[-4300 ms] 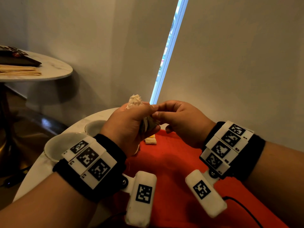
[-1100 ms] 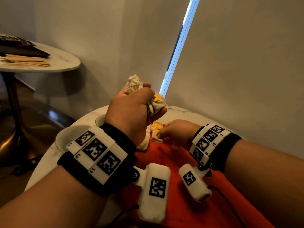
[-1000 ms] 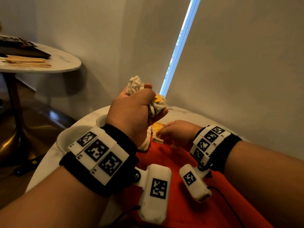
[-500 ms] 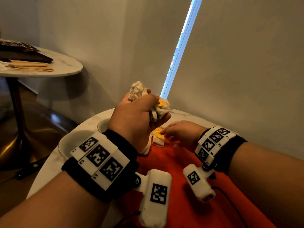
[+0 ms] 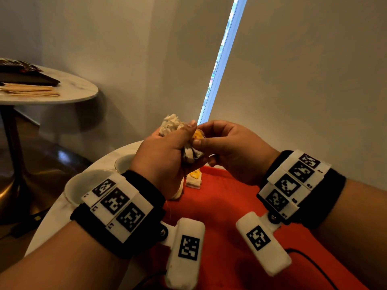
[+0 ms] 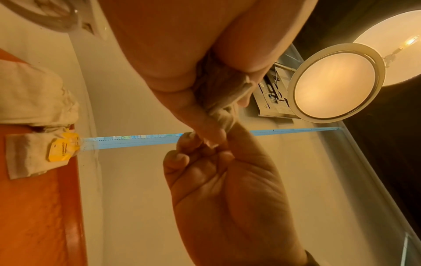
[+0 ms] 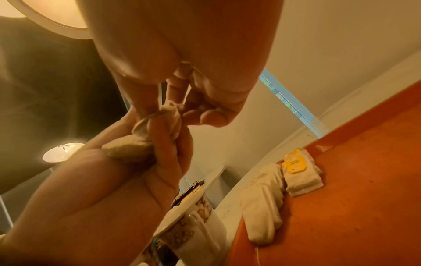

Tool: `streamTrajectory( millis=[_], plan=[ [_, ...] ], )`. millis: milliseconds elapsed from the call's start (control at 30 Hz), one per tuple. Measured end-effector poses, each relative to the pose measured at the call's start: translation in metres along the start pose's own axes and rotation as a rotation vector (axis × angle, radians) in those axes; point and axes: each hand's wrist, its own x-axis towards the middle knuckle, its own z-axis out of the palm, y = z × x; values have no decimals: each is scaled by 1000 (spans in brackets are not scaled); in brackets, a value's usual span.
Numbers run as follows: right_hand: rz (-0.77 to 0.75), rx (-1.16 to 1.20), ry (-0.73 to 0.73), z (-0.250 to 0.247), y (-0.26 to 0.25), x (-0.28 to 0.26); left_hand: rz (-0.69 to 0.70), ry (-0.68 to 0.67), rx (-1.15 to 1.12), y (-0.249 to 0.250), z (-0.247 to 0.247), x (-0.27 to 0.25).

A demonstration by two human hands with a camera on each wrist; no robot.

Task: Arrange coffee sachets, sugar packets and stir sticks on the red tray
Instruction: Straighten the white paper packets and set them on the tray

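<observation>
My left hand (image 5: 180, 147) grips a crumpled bunch of white sachets (image 5: 171, 124) with yellow tags, held up above the far left corner of the red tray (image 5: 219, 206). My right hand (image 5: 202, 141) meets it from the right and pinches one sachet at the bunch's edge; the left wrist view shows its fingertips (image 6: 182, 156) closed on the paper (image 6: 218, 97). One white sachet with a yellow tag (image 5: 193, 180) lies flat in the tray's far left corner, also visible as a sachet (image 7: 300, 176). Beside it a limp white sachet (image 7: 264, 203) hangs over the tray's rim.
Two white cups (image 5: 83, 185) (image 5: 123, 162) stand on the round marble table left of the tray. A second round table (image 5: 73, 91) at far left carries wooden stir sticks (image 5: 31, 91) and a dark tray (image 5: 27, 76). Wall and blind rise close behind. A black cable (image 5: 314, 266) crosses the tray's near right.
My right hand has risen from the tray's corner, leaving the tagged sachet lying there, and now pinches at the bunch. My left hand still grips the bunch, a little lower.
</observation>
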Motion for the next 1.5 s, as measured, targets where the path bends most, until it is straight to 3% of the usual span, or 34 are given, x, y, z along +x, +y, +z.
streamTrajectory(
  millis=[233, 767, 933, 1200, 1400, 1500],
  plan=[
    [-10, 17, 74, -7, 2, -5, -15, -40, 62, -2, -2, 0],
    [11, 88, 199, -10, 9, -7, -52, 95, 102, -6, -5, 6],
    [11, 133, 201, -11, 9, -9, -47, 127, 94, -7, -5, 8],
    [7, 164, 176, -9, 9, -11, -64, -4, 121, -11, -7, 8],
    [27, 139, 114, -13, 10, -12, -45, 22, 171, -11, -9, 9],
    [25, 125, 168, -18, 12, -8, 0, 100, 156, -10, -8, 10]
  ],
)
